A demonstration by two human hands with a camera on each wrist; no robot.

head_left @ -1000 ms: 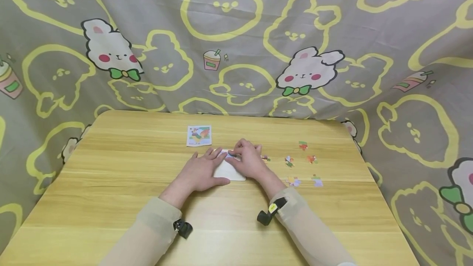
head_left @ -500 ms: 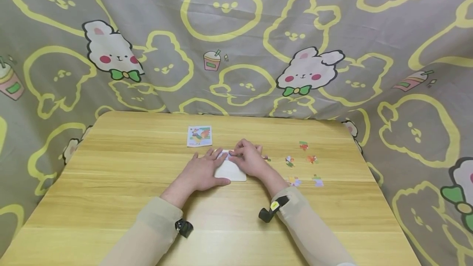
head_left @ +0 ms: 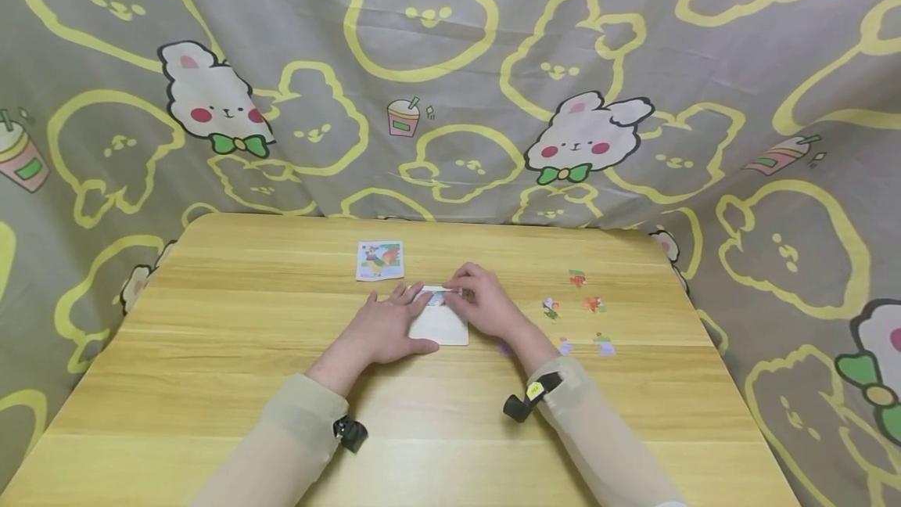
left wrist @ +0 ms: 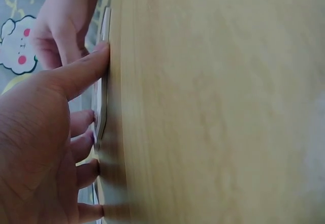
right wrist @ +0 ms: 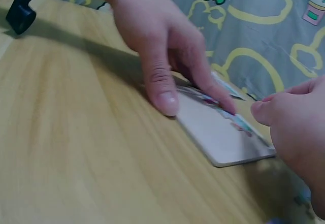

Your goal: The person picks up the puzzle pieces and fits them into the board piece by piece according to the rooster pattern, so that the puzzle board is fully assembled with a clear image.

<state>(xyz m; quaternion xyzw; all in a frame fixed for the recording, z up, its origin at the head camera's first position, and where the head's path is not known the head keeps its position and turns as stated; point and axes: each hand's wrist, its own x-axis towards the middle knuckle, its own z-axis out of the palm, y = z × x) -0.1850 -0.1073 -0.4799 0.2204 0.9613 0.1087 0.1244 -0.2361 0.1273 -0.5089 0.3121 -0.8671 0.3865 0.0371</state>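
A shallow white puzzle board (head_left: 439, 327) lies mid-table, with colourful jigsaw pieces (right wrist: 242, 126) along its far edge. My left hand (head_left: 383, 327) rests at the board's left side. Its thumb touches the near-left edge and its other fingers stretch forward over the far-left part, as the right wrist view shows. My right hand (head_left: 486, 303) is at the board's far right corner, with curled fingers and the thumb close to the index finger at the edge of the pieces. Whether a piece sits between those fingertips is hidden.
A square picture card (head_left: 380, 260) with a colourful bird lies behind the board. Several loose jigsaw pieces (head_left: 594, 304) are spread to the right, some partly hidden by my right forearm. A patterned curtain (head_left: 450, 84) hangs behind the wooden table (head_left: 246, 319).
My right hand has shifted right along the board's far edge, uncovering more of the pieces in the board and covering a loose piece beside it. The left hand stays in place.
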